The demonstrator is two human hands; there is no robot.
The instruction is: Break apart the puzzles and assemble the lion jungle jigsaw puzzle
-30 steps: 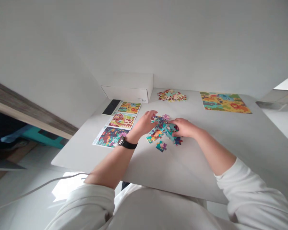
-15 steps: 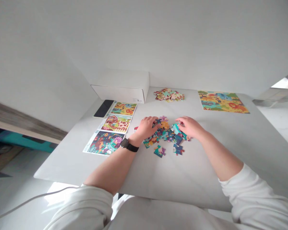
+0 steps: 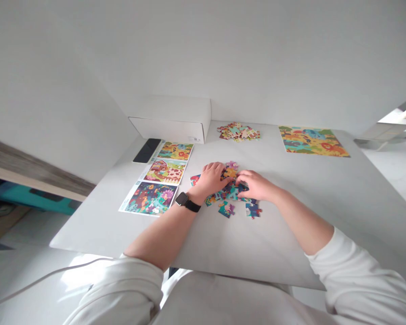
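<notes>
A loose heap of colourful jigsaw pieces (image 3: 232, 192) lies in the middle of the white table (image 3: 291, 212). My left hand (image 3: 211, 178), with a black watch (image 3: 187, 202) on its wrist, rests on the heap's left side, fingers curved over the pieces. My right hand (image 3: 255, 186) comes in from the right, its fingertips on the heap close to my left hand. The hands hide part of the heap, and I cannot tell whether either holds a piece. Two separate pieces (image 3: 226, 209) (image 3: 252, 210) lie just below the heap.
Behind the hands lies a smaller pile of puzzle pieces (image 3: 238, 132), with an assembled colourful puzzle (image 3: 313, 141) to its right. Three picture sheets (image 3: 164, 171) run along the left, beside a black phone (image 3: 147, 150) and a white box (image 3: 171, 124).
My right hand has moved left, closer to my left hand, and both now sit over the heap. The pieces beneath them have shifted and look more tightly gathered.
</notes>
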